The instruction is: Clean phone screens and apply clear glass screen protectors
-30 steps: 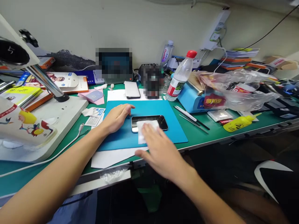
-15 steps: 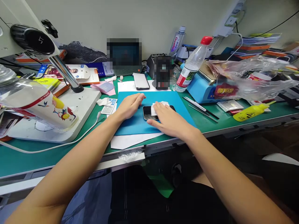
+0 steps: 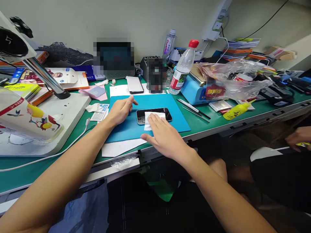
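Note:
A smartphone with a dark, glossy face lies on the blue mat. Across its middle is a white wipe, its lower edge hanging over onto the mat. My right hand presses flat on the wipe, fingers stretched forward and thumb spread to the left; it is open and does not grip. To the left of the phone, my left hand rests at the mat's edge, open with fingers loosely bent and nothing visible in it. Its palm side is hidden.
Behind the mat lies another phone-shaped item. Tweezers and pen-like tools, a yellow squeeze bottle and a red-capped bottle stand or lie rightward. A microscope stand is at left. Another person's hand appears at far right.
The view has turned rightward, bringing another person's hand into sight. My right hand has slid toward the phone's near edge, with the wipe now spread lower over it. My left hand stays beside the phone.

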The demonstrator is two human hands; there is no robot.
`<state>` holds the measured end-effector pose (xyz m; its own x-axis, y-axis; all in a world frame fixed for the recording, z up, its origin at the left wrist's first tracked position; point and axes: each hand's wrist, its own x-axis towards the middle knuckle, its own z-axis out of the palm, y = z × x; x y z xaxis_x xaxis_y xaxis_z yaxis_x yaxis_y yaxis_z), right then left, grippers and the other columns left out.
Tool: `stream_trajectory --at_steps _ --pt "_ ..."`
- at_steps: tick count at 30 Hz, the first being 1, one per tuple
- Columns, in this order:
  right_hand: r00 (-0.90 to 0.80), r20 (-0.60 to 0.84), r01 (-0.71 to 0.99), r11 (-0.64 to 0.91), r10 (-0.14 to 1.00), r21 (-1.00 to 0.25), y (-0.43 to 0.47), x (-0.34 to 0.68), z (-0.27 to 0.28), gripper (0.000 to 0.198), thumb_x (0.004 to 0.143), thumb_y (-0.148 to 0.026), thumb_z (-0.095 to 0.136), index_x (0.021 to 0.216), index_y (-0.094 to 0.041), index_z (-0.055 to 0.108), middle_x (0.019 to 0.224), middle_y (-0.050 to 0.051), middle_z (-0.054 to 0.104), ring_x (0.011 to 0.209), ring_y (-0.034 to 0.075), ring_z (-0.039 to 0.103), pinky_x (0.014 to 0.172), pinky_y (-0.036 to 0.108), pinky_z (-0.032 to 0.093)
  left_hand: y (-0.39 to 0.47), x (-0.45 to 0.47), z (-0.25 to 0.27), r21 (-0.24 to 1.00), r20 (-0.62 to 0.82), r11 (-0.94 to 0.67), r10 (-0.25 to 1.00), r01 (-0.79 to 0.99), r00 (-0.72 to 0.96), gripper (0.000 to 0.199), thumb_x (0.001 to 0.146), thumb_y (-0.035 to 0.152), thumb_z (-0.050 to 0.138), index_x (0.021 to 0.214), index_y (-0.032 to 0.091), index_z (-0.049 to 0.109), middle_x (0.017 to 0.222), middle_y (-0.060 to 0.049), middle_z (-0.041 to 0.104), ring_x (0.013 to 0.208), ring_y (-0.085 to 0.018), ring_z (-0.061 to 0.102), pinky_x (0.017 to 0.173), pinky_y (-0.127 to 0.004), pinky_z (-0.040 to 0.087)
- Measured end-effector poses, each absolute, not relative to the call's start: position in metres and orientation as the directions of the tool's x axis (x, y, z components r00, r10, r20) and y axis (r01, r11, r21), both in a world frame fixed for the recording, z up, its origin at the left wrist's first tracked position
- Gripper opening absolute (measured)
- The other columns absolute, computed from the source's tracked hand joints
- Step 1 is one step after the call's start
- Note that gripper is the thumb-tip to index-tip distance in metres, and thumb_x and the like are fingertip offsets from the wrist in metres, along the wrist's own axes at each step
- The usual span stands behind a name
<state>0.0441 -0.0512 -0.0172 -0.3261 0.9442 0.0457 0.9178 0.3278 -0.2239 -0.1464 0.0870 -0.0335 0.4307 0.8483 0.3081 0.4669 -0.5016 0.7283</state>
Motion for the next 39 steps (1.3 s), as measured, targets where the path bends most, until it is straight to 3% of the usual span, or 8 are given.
stream_trajectory --at_steps 11,16,22,25,29,39 --pt "-0.218 -0.01 0.955 0.211 0.976 -0.21 -0.015 0.041 -0.011 0.104 0.096 -0.078 0.015 0.156 0.006 0.033 0.164 0.029 0.03 0.156 0.037 0.023 0.125 0.051 0.023 0.083 -0.146 -0.03 0.757 0.343 -0.507 0.845 0.413 0.41 0.071 0.103 0.066 0.021 0.087 0.02 0.073 0.066 -0.002 0.061 0.066 -0.02 0.06 0.068 -0.032 0.046" --pt "-0.294 0.051 0.934 0.298 0.954 -0.197 -0.015 0.025 -0.017 0.102 0.096 -0.076 0.022 0.156 0.006 0.033 0.164 0.029 0.031 0.155 0.036 0.024 0.125 0.052 0.024 0.087 -0.146 -0.029 0.721 0.345 -0.525 0.838 0.453 0.422 0.065 0.106 0.056 0.021 0.095 0.02 0.073 0.074 -0.003 0.066 0.074 -0.021 0.064 0.075 -0.032 0.047" --pt "-0.392 0.1 0.89 0.404 0.915 -0.209 -0.048 0.036 -0.02 0.094 0.097 -0.074 0.028 0.154 0.001 0.042 0.161 0.026 0.038 0.151 0.036 0.035 0.122 0.054 0.033 0.087 -0.143 -0.026 0.669 0.325 -0.543 0.828 0.508 0.457 0.051 0.106 0.05 0.03 0.095 0.02 0.07 0.081 -0.004 0.07 0.081 -0.022 0.067 0.079 -0.032 0.049" --pt "-0.41 0.134 0.879 0.43 0.902 -0.207 -0.046 0.05 -0.023 0.091 0.098 -0.072 0.029 0.154 -0.001 0.042 0.161 0.025 0.039 0.15 0.036 0.037 0.121 0.055 0.035 0.085 -0.141 -0.025 0.651 0.327 -0.547 0.828 0.527 0.455 0.045 0.107 0.046 0.031 0.106 0.021 0.068 0.088 -0.004 0.071 0.086 -0.022 0.067 0.082 -0.033 0.049" --pt "-0.376 0.156 0.889 0.403 0.913 -0.217 -0.018 0.044 -0.028 0.098 0.096 -0.074 0.035 0.152 0.007 0.041 0.159 0.03 0.038 0.15 0.04 0.035 0.122 0.056 0.034 0.086 -0.137 -0.024 0.679 0.344 -0.516 0.852 0.523 0.395 0.038 0.107 0.041 0.032 0.118 0.021 0.063 0.087 -0.003 0.067 0.082 -0.02 0.064 0.079 -0.031 0.049" --pt "-0.428 0.259 0.825 0.491 0.866 -0.28 -0.025 0.021 -0.036 0.093 0.095 -0.071 0.044 0.148 0.006 0.048 0.157 0.028 0.043 0.148 0.038 0.04 0.123 0.049 0.034 0.087 -0.134 -0.024 0.671 0.276 -0.488 0.863 0.558 0.424 0.032 0.104 0.04 0.043 0.112 0.02 0.067 0.085 -0.002 0.067 0.077 -0.018 0.061 0.072 -0.029 0.048"
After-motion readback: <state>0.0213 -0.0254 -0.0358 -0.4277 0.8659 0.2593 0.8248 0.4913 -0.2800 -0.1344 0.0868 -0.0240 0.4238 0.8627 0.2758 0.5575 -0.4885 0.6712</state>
